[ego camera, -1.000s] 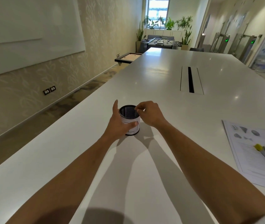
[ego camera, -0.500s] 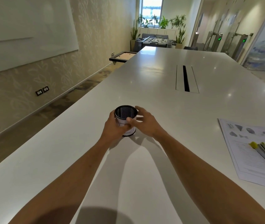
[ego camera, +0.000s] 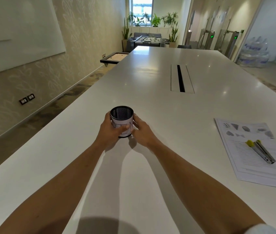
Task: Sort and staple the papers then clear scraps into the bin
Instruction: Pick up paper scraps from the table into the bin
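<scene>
A small black mesh bin (ego camera: 122, 115) with a white paper label stands upright on the white table (ego camera: 150, 102), straight ahead of me. My left hand (ego camera: 110, 130) wraps its left side, thumb across the label. My right hand (ego camera: 142, 130) rests against its right side, fingers touching the wall. The inside of the bin looks dark; I cannot tell what lies in it. Far right lies a stack of printed papers (ego camera: 258, 168) with a silver stapler (ego camera: 260, 151), yellow at one end, resting on top.
A cable slot (ego camera: 181, 78) is set into the table's middle beyond the bin. The table's left edge runs diagonally beside a floor strip and a patterned wall with a whiteboard (ego camera: 15, 31). A foosball table (ego camera: 147, 39) and plants stand at the far end.
My right hand has come down from the bin's rim to its right side. Both hands now clasp the bin, which has turned a little so the label faces me.
</scene>
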Tool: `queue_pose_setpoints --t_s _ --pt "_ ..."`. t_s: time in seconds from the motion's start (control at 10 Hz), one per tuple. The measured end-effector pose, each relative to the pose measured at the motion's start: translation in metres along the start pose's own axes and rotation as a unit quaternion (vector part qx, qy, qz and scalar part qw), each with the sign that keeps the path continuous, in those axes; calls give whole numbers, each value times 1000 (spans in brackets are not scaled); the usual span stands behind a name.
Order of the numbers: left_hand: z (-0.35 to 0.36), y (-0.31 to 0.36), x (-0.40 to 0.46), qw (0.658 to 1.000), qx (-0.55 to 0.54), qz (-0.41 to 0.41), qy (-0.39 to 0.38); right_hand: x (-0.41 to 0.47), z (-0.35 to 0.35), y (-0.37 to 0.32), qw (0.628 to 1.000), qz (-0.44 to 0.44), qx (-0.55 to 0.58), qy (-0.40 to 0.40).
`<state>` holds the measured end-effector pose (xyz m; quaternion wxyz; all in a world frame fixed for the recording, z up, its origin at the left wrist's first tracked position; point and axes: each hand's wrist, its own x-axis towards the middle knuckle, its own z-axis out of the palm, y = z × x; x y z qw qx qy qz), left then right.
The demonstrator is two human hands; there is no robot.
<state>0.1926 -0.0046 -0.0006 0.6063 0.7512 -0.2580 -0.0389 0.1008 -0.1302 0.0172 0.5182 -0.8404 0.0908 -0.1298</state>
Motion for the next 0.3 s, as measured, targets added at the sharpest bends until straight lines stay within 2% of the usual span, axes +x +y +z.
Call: queue_pose_setpoints --t_s 0.3 --pt "3 0 -9 996 -74 2 -48 -7 6 1 998 40 -46 -9"
